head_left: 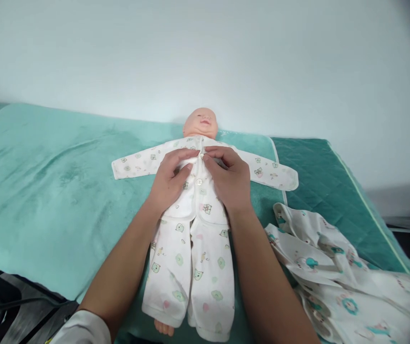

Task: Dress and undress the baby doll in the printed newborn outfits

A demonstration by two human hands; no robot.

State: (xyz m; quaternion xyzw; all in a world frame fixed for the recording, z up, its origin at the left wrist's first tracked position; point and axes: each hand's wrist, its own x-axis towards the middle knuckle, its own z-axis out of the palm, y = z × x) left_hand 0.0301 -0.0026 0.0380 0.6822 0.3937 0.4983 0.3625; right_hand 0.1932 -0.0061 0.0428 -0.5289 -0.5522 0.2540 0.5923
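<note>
A baby doll [200, 122] lies on its back on a teal blanket [58, 191], dressed in a white printed top [205, 196] and matching trousers [194, 277]. Its sleeves spread out to both sides. My left hand [171, 179] and my right hand [228, 177] rest on the doll's chest, fingertips pinching the two front edges of the top together at a button near the collar. A second white button shows just below, between my hands. One bare doll foot sticks out at the bottom.
A crumpled white printed cloth [337, 277] lies to the right of the doll on a darker green quilted mat [330, 181]. A pale wall stands behind. The bed's near edge drops to dark floor at the lower left.
</note>
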